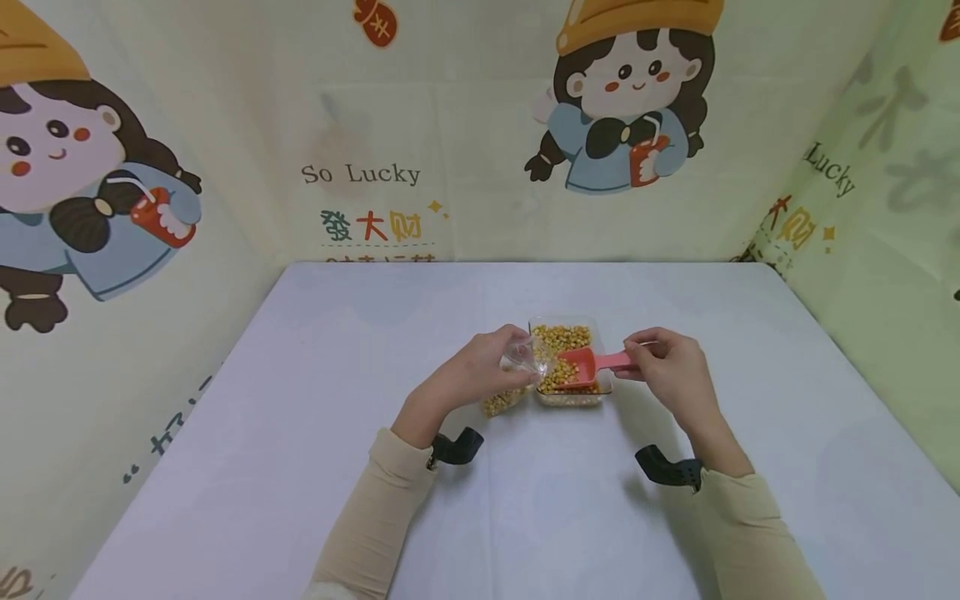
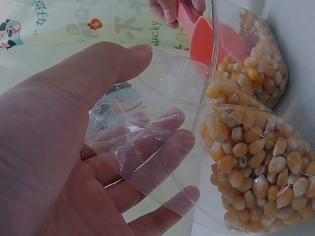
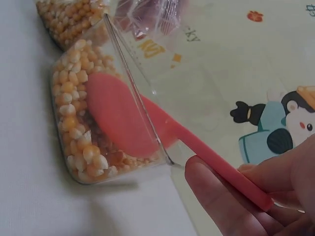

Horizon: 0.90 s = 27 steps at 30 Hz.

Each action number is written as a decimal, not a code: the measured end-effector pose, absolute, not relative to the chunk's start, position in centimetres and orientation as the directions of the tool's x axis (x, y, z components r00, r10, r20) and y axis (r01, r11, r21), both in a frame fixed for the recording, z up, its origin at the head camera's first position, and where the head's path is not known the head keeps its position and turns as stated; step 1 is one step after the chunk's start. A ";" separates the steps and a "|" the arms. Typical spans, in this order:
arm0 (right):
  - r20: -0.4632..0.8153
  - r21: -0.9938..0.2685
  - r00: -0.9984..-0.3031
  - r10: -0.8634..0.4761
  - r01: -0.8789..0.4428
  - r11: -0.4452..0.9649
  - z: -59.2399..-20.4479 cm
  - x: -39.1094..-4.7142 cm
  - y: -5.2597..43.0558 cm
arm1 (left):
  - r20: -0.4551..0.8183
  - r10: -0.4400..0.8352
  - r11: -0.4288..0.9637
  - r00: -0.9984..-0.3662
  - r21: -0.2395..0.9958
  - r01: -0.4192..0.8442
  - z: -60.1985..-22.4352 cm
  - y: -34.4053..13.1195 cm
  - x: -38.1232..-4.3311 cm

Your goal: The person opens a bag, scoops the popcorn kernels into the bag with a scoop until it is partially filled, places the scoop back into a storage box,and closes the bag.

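Note:
My left hand (image 1: 477, 367) holds the upper part of a clear plastic bag (image 2: 266, 172), thumb on one side and fingers on the other. Yellow corn kernels fill the bag's lower part, beside a clear rectangular container (image 1: 572, 399). Between the thumb and fingers of my right hand (image 1: 678, 375) is the handle of a pink scoop (image 3: 125, 115). The scoop's bowl lies inside the container, among its corn kernels (image 3: 74, 118). In the head view the left hand hides much of the bag.
The container and bag stand on a white table (image 1: 337, 350), toward its far half. A patterned cloth backdrop (image 1: 480, 125) rises behind the table and along its sides. Each wrist carries a black camera mount, the left one (image 1: 459, 447) and the right one (image 1: 663, 467).

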State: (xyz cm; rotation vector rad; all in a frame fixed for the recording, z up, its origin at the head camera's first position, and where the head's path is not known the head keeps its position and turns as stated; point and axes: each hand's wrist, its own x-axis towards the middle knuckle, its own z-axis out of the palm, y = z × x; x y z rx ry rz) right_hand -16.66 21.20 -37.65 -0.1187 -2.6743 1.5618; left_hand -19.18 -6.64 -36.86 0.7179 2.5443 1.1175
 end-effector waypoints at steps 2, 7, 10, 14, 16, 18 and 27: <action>-0.046 -0.888 -0.996 0.075 0.075 0.454 -37.8 -16.8 21.3 | -0.050 0.538 0.580 -0.842 0.746 0.326 -36.9 -6.7 -19.2; -0.112 -0.930 -0.993 0.045 0.121 0.347 -38.6 -17.2 22.0 | -0.066 0.529 0.588 -0.846 0.747 0.310 -36.9 -6.8 -19.0; -0.114 -0.930 -0.993 0.038 0.120 0.349 -38.7 -17.2 22.1 | -0.074 0.527 0.592 -0.847 0.746 0.304 -36.9 -6.9 -19.0; -0.079 -0.912 -0.996 0.042 0.089 0.401 -38.2 -17.1 21.7 | -0.071 0.527 0.597 -0.847 0.740 0.310 -36.7 -6.8 -19.1; -0.059 -0.900 -0.997 0.052 0.075 0.429 -38.1 -17.0 21.3 | -0.067 0.528 0.599 -0.847 0.737 0.315 -36.6 -6.8 -19.1; -0.054 -0.890 -0.997 0.063 0.076 0.450 -38.0 -17.0 21.0 | -0.064 0.530 0.596 -0.845 0.738 0.317 -36.5 -6.8 -19.1; -0.119 -0.893 -0.992 0.043 0.126 0.433 -38.5 -17.2 21.5 | -0.077 0.534 0.590 -0.842 0.747 0.306 -36.7 -6.9 -19.1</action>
